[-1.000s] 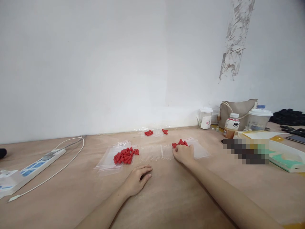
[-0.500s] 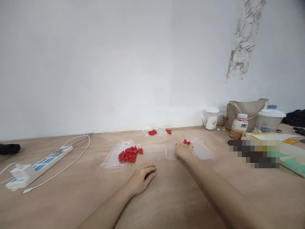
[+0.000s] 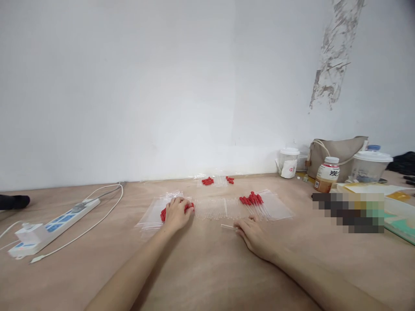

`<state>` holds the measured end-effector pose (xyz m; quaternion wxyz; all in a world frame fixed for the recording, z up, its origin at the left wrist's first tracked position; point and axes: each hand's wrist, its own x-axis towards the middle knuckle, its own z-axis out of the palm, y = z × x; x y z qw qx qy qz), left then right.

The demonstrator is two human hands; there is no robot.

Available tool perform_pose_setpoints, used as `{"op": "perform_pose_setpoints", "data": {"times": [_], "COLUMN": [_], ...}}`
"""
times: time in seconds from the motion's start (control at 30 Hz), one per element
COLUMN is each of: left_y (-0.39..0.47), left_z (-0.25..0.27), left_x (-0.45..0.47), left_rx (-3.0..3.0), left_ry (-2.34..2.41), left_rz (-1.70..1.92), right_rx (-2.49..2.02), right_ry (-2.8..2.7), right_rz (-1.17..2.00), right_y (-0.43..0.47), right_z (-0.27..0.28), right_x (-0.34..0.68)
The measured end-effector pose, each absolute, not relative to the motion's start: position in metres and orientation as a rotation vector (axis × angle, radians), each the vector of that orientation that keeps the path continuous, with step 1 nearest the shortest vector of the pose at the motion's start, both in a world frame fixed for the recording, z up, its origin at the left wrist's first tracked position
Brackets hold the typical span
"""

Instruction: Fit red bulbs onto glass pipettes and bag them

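Clear tube (image 3: 228, 226) in my right grip (image 3: 253, 235), left grip (image 3: 177, 214) at the red caps (image 3: 163, 215).
The right is pinched on the tube over the bench (image 3: 194, 276); whether the left is closed on a cap I cannot tell (my remote view is blocked there). Careless sweeping could roll caps into the row of tubes (image 3: 215, 208), scattering it.

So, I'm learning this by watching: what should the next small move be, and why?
Probably pinch one of the small, red, elongated pieces under the left hand and bring it to the thin, whitish stick in the right hand: the stick's visible end is bare, while the thin, clear sticks beyond that hand have red ends.
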<state>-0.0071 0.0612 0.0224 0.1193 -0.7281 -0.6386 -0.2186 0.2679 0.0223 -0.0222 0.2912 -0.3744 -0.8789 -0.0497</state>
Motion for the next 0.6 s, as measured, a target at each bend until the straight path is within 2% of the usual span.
{"op": "perform_pose_setpoints", "data": {"times": [0.3, 0.6], "left_y": [0.111, 0.090], "left_z": [0.017, 0.028], "left_x": [-0.013, -0.010], "left_rx": [-2.269, -2.272], "left_ry": [-1.866, -1.822], "left_rz": [-0.448, -0.671], "right_rx": [-0.921, -0.935], "right_ry": [-2.225, -2.236], "right_rz": [-0.121, -0.183], "right_y": [0.031, 0.030], "right_z": [-0.041, -0.039], "right_x": [0.269, 0.270]}}
